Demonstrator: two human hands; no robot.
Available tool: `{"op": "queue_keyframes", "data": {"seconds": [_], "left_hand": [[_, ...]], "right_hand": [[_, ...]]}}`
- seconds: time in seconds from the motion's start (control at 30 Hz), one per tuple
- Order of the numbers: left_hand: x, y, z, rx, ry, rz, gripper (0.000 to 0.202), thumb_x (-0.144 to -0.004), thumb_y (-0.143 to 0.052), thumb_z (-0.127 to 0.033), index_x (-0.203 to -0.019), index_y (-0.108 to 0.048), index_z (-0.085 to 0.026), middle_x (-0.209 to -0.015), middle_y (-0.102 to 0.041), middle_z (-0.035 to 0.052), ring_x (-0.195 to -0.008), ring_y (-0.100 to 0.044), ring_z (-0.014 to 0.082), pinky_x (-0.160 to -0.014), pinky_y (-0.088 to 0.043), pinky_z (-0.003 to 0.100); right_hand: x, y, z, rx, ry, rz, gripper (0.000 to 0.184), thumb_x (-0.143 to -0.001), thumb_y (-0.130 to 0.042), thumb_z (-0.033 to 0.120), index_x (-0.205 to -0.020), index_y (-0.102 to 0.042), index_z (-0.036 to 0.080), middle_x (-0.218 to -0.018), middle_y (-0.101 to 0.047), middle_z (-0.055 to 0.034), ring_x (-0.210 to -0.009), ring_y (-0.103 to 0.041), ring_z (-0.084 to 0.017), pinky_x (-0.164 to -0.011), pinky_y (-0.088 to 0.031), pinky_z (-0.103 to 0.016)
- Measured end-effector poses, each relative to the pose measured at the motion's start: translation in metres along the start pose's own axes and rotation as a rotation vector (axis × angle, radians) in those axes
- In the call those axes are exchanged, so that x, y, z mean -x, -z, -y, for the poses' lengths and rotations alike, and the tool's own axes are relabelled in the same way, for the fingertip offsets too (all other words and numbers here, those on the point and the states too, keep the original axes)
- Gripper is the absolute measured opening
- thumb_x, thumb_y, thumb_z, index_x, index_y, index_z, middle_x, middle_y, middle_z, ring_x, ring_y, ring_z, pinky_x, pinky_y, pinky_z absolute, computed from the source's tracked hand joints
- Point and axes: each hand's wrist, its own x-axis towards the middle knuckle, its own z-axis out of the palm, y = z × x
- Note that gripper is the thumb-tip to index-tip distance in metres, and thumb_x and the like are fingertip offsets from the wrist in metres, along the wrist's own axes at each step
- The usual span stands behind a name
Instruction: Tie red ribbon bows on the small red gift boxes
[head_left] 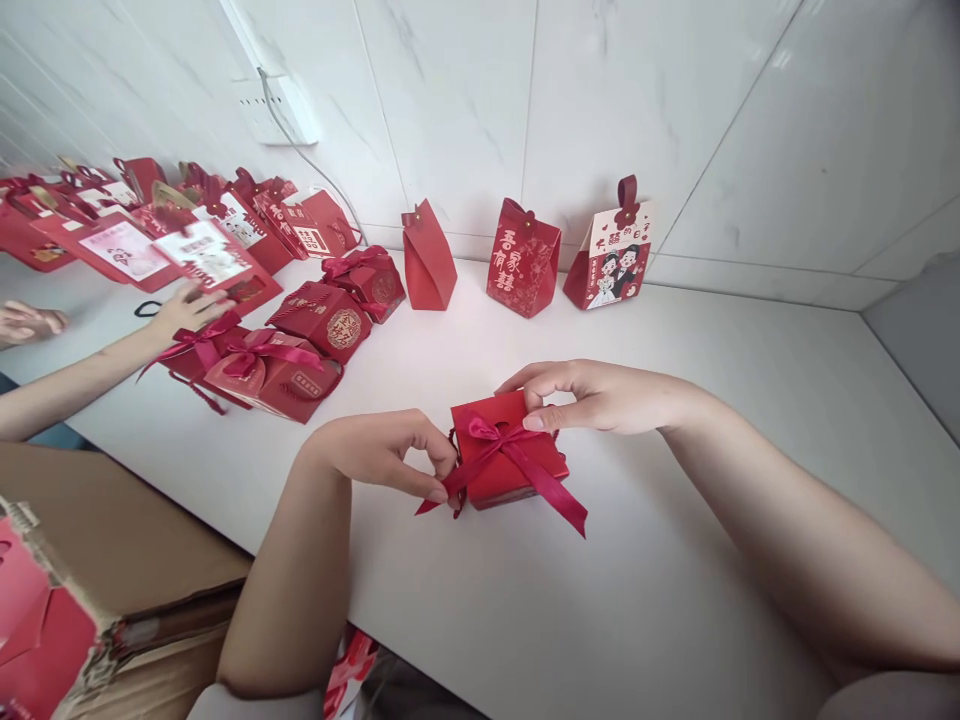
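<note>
A small red gift box (480, 485) lies on the white table in front of me, tied with a dark pink satin ribbon (551, 490) whose bow sits on its top. My left hand (386, 450) is at the box's left side, thumb and fingers pinched on the ribbon's left tail. My right hand (592, 395) grips the far right corner of the box; its thumb rests by the bow, and the other fingertips are partly hidden behind the box. The ribbon's right tail hangs loose over the front edge. Dark red cord shows at the box's left side.
Along the tiled wall stand a plain red box (430, 258), a printed red box (523, 260) and a box with a cartoon couple (611, 258). Ribboned boxes (277, 375) cluster at left. Another person's hand (191, 318) reaches there. An open cardboard carton (127, 540) stands front left.
</note>
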Motion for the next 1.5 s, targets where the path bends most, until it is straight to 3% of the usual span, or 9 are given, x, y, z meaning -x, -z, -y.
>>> {"op": "queue_keyframes", "data": {"seconds": [0.3,0.5,0.83,1.03,1.13,1.2,1.27,1.33,1.5], "left_hand": [[-0.002,-0.002,0.006,0.014,0.063,-0.033,0.028,-0.083,-0.064,-0.043,-0.074,-0.071,-0.017,-0.076,-0.071,0.0051,-0.072,-0.062,0.0174,-0.072,-0.049,0.026],[-0.007,-0.007,0.003,0.086,0.062,-0.046,0.029,-0.083,-0.065,-0.044,-0.074,-0.075,-0.018,-0.075,-0.073,0.0059,-0.071,-0.064,0.0174,-0.067,-0.050,0.025],[-0.008,-0.008,-0.008,0.150,0.005,0.088,0.019,-0.083,-0.066,-0.034,-0.077,-0.077,-0.019,-0.069,-0.071,0.0057,-0.066,-0.063,0.0171,-0.067,-0.052,0.027],[-0.001,-0.007,-0.001,0.025,0.092,0.057,0.024,-0.077,-0.072,-0.042,-0.071,-0.073,-0.018,-0.072,-0.071,0.0053,-0.070,-0.063,0.0183,-0.069,-0.049,0.027],[0.009,-0.002,0.004,-0.051,0.178,-0.052,0.030,-0.077,-0.071,-0.047,-0.074,-0.067,-0.017,-0.076,-0.068,0.0029,-0.071,-0.059,0.0162,-0.068,-0.046,0.026],[0.012,0.000,0.004,-0.061,0.183,-0.273,0.031,-0.085,-0.062,-0.047,-0.079,-0.061,-0.017,-0.078,-0.063,0.0007,-0.071,-0.055,0.0138,-0.067,-0.043,0.025],[0.009,0.000,0.001,-0.048,0.106,-0.549,0.026,-0.090,-0.054,-0.045,-0.087,-0.058,-0.019,-0.088,-0.060,0.0007,-0.079,-0.055,0.0138,-0.072,-0.044,0.024],[0.002,-0.003,-0.004,-0.034,-0.018,-0.713,0.021,-0.092,-0.053,-0.041,-0.095,-0.057,-0.020,-0.103,-0.059,0.0030,-0.095,-0.056,0.0165,-0.084,-0.045,0.027],[-0.017,-0.014,-0.011,-0.096,-0.175,-0.602,0.014,-0.089,-0.059,-0.033,-0.093,-0.060,-0.020,-0.120,-0.058,0.0082,-0.123,-0.049,0.0240,-0.104,-0.038,0.035]], "right_hand": [[0.001,-0.001,0.005,-0.043,0.004,-0.056,0.032,-0.085,-0.063,0.050,-0.074,-0.062,0.020,-0.138,-0.053,-0.0039,-0.121,-0.051,-0.025,-0.094,-0.039,-0.034],[-0.003,-0.003,0.002,-0.123,0.042,0.052,0.030,-0.085,-0.065,0.046,-0.075,-0.066,0.018,-0.128,-0.060,-0.0060,-0.098,-0.060,-0.020,-0.084,-0.044,-0.033],[-0.007,-0.002,-0.005,-0.053,0.093,0.041,0.030,-0.088,-0.062,0.046,-0.077,-0.065,0.018,-0.127,-0.058,-0.0063,-0.102,-0.058,-0.019,-0.087,-0.043,-0.031],[-0.004,-0.002,-0.001,-0.079,0.060,-0.001,0.036,-0.088,-0.059,0.052,-0.079,-0.067,0.018,-0.126,-0.060,-0.0069,-0.099,-0.059,-0.020,-0.088,-0.043,-0.033],[-0.001,-0.001,0.003,-0.109,0.049,-0.043,0.039,-0.090,-0.055,0.054,-0.105,-0.070,0.020,-0.128,-0.060,-0.0061,-0.111,-0.056,-0.023,-0.094,-0.040,-0.035],[0.000,0.000,0.005,-0.101,0.025,-0.066,0.045,-0.090,-0.054,0.056,-0.118,-0.066,0.023,-0.126,-0.062,-0.0055,-0.114,-0.054,-0.024,-0.097,-0.039,-0.036],[-0.001,0.000,0.005,-0.088,0.010,-0.045,0.043,-0.090,-0.054,0.056,-0.114,-0.068,0.023,-0.127,-0.062,-0.0049,-0.112,-0.056,-0.024,-0.094,-0.040,-0.036],[-0.001,0.000,0.004,-0.083,0.016,0.018,0.035,-0.089,-0.057,0.053,-0.099,-0.071,0.022,-0.130,-0.059,-0.0041,-0.110,-0.057,-0.024,-0.093,-0.041,-0.035],[-0.002,0.000,0.003,-0.057,0.050,0.100,0.027,-0.085,-0.065,0.044,-0.077,-0.067,0.019,-0.136,-0.055,-0.0040,-0.112,-0.056,-0.023,-0.093,-0.042,-0.034]]}}
